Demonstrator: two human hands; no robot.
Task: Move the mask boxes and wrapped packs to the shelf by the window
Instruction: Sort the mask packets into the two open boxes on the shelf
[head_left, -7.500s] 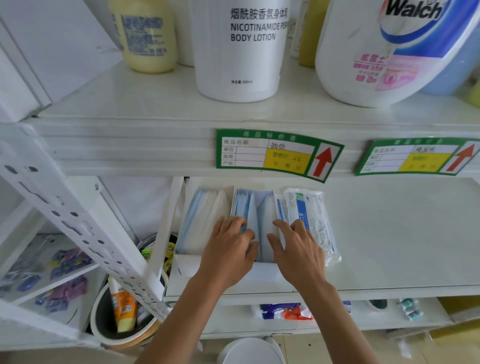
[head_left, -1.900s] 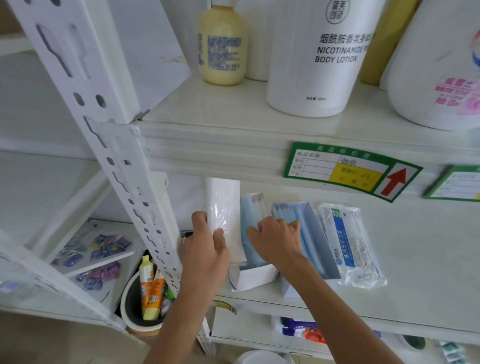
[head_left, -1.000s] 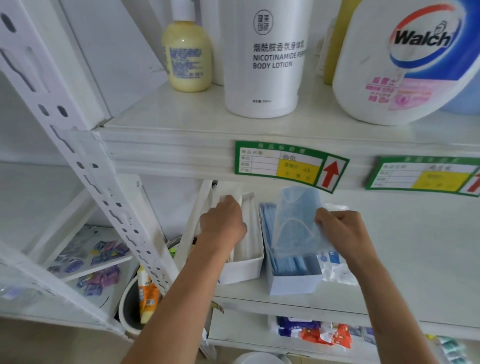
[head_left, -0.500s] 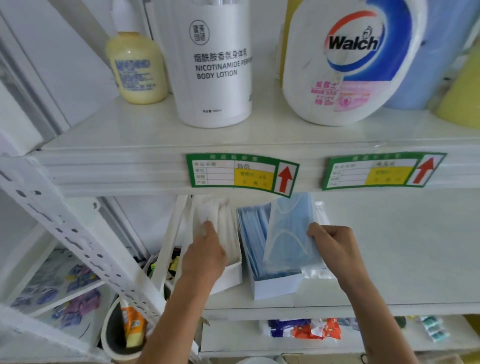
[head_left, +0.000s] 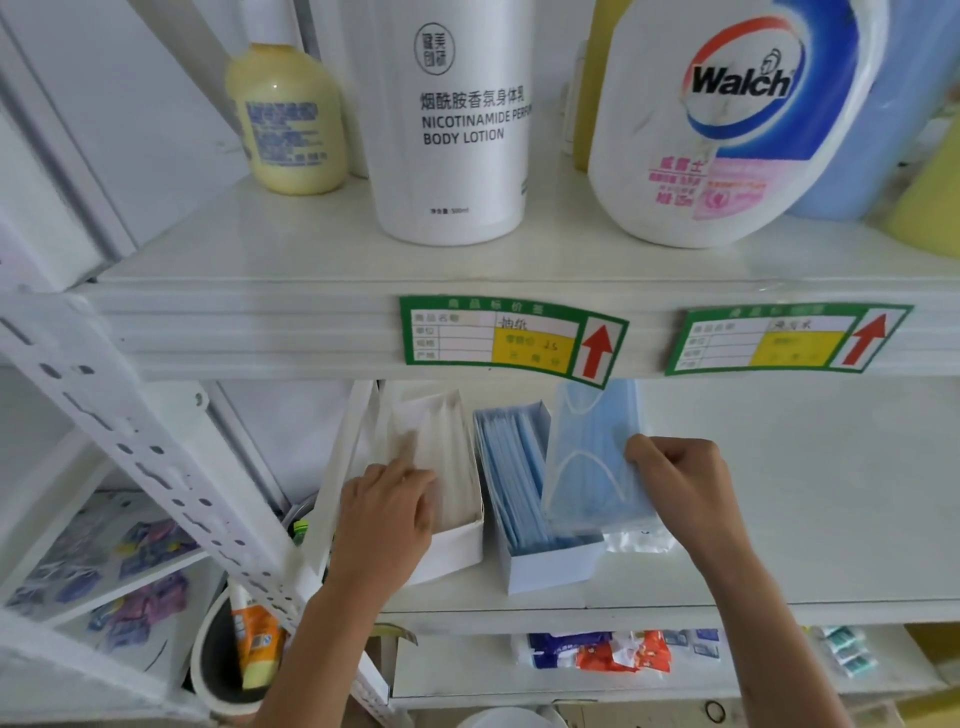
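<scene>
While upright lengthwise, blue masks (head_left: 589, 467) meet right hand (head_left: 675, 483).

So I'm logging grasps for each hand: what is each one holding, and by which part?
The right hand pinches a stack of blue masks at its right edge. The left hand rests in the white-mask box; any grip there cannot be told.

Right hand (head_left: 675, 488) pinching a stack of blue masks (head_left: 592, 467) above an open box of blue masks (head_left: 550, 569), left hand (head_left: 387, 512) resting on a second white box (head_left: 457, 551) beside it, middle shelf (head_left: 779, 493), 2 green price tags (head_left: 511, 335) on the shelf edge above, lotion bottle (head_left: 452, 119) and Walch jug (head_left: 727, 119) on top.
</scene>
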